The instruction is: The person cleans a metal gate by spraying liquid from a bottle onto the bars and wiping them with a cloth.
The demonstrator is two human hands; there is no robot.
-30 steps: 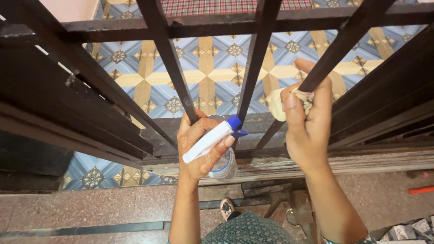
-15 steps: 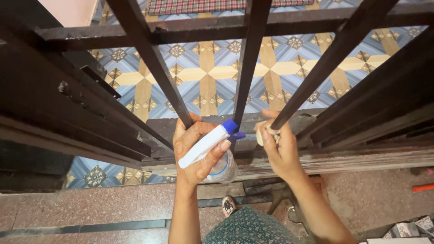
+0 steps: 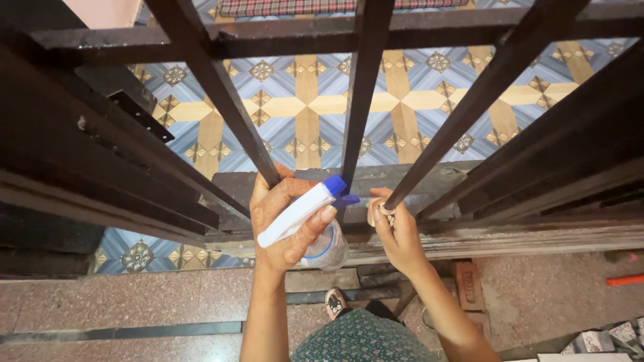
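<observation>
Sliding down its slanted bar (image 3: pixel 463 114), the right hand (image 3: pixel 396 231) now grips the cream cloth (image 3: pixel 373 211) at the bar's foot, beside the left hand (image 3: pixel 285 221) clasping the spray bottle (image 3: pixel 305 214).

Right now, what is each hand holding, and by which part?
Left hand grips the white-and-blue spray bottle around its neck; right hand pinches a crumpled cream cloth against the dark metal bar.
</observation>
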